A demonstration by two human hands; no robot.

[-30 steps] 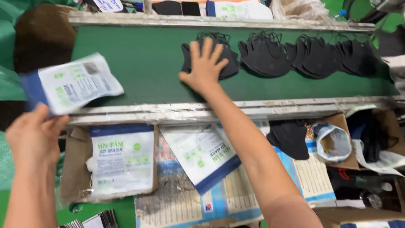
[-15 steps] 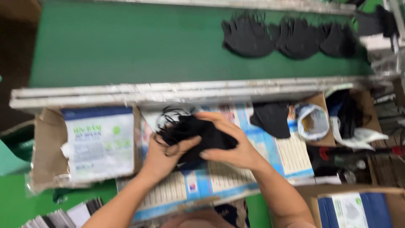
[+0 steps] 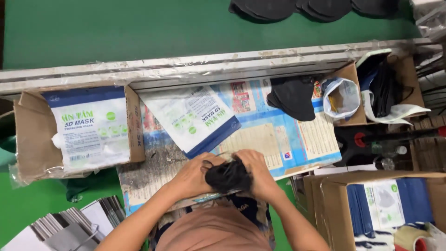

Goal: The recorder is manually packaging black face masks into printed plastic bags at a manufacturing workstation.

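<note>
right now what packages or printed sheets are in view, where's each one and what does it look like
Flat pouch: lies loose on the worktable, white with a blue end strip.
Pouch stack: in the open cardboard box at left, white, blue top band, green print.
Printed poster sheet: covers the table, blue and cream panels.
Carton: lower right, brown, holding blue and white packs.
Both hands, left and right, press a black mask bundle.

Both hands, left hand [image 3: 193, 176] and right hand [image 3: 258, 174], clasp a bunched black mask [image 3: 227, 176] low over the printed work mat [image 3: 274, 139]. White-and-blue pouch [image 3: 195, 118] lies just above. Cardboard box [image 3: 28, 139] of pouches at left. Green conveyor belt [image 3: 139, 28] beyond the rail, black masks [image 3: 316, 7] on it.
</note>
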